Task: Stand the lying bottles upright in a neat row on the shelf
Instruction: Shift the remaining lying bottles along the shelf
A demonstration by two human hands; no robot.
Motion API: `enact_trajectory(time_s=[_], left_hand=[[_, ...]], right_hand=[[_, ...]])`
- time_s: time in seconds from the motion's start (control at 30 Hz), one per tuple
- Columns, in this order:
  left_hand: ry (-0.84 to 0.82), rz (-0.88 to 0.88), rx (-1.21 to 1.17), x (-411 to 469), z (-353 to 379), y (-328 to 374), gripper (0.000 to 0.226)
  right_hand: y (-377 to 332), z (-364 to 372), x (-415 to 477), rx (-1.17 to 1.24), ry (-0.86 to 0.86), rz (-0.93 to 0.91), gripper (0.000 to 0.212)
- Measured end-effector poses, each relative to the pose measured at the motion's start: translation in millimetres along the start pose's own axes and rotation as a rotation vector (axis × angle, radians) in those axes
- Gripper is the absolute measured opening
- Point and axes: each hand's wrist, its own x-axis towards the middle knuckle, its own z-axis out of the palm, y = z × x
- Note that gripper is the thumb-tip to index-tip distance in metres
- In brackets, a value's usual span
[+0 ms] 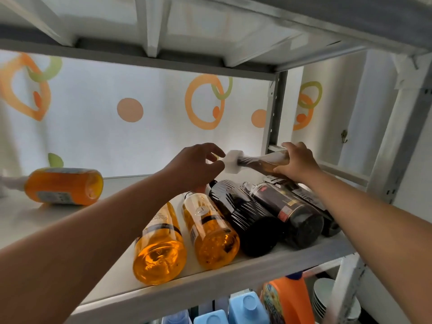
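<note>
On the white shelf point(304, 256) several bottles lie on their sides: two amber ones point(161, 249) point(210, 235) and dark ones point(243, 220) point(289, 213) to their right. My right hand point(297, 162) grips the body of a brown bottle with a white cap point(261, 163), held roughly level above the dark bottles at the back right. My left hand point(198, 167) is at its white cap point(233, 161), fingers curled and touching it. Another orange bottle point(65, 185) lies alone at the far left.
A metal upright point(273, 118) stands at the shelf's back right, and the shelf above point(163, 57) hangs low. Behind is a wall with orange and green rings. The shelf below holds blue-capped bottles point(247, 307), an orange detergent jug point(289, 300) and stacked plates point(325, 298).
</note>
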Motion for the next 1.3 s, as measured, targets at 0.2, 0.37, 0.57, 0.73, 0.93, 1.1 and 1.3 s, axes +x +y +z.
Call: enact_trajectory(time_s=[0.2,0.37,0.57,0.73,0.93,1.1,1.3], left_hand=[[0.07,0.008,-0.021,-16,-7,9,0.027],[0.077,-0.015,-0.04,-31,-4,14,0.031],[0.067,-0.127,-0.341,-44,6,13,0.037],[-0.03,-0.266,-0.621,-68,-14,7,0.025],[0.122,-0.262,-0.802,-107,-48,-14,0.033],[0.244,-0.317,-0.883,-132,-63,-33,0.027],[0.36,-0.428,-0.92,-152,-87,-53,0.018]], right_hand=[[-14,-19,-20,0.034,0.185,-0.05,0.075],[-42,-33,-46,0.181,0.237,-0.09,0.077],[-95,-39,-88,0.308,0.234,-0.178,0.075],[-150,-37,-118,0.424,0.175,-0.213,0.073],[-206,-34,-141,0.45,0.157,-0.236,0.07],[-244,-30,-164,0.488,0.103,-0.255,0.066],[-272,-27,-198,0.461,-0.028,-0.362,0.062]])
